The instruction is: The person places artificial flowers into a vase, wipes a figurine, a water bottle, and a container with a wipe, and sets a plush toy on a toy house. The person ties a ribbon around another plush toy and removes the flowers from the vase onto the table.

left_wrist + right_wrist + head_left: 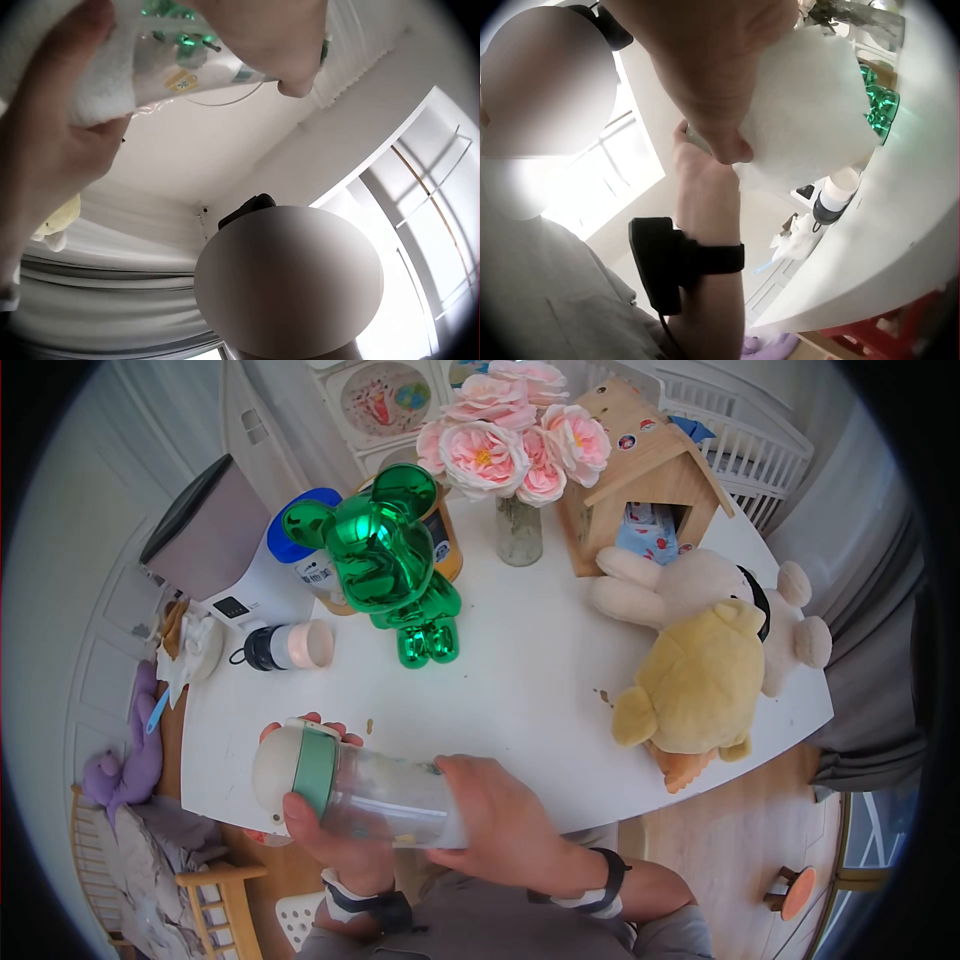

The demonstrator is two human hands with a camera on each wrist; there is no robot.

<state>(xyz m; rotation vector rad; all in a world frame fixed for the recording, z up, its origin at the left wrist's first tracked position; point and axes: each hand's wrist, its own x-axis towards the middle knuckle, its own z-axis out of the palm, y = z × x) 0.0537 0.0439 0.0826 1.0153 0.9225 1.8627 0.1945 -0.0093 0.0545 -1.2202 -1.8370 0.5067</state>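
A clear bottle (390, 800) with a green collar and a whitish lid (275, 765) lies nearly level above the table's front edge. My left hand (345, 850) grips it at the lid end, thumb on the near side and fingertips showing beyond. Around the base end curls my right hand (505, 820). In the left wrist view, the bottle (161, 71) spans between my left hand (262, 34) and my right hand (67, 120). The right wrist view shows the pale base (806, 112) beside my right hand (712, 67), with my left hand (705, 169) behind.
On the white table (500, 700) stand a shiny green bear figure (385, 550), a flower vase (519, 535), a wooden house (640, 470) and a blue-lidded container (305, 550). A small cup (300, 646) lies at the left, plush toys (700, 670) at the right.
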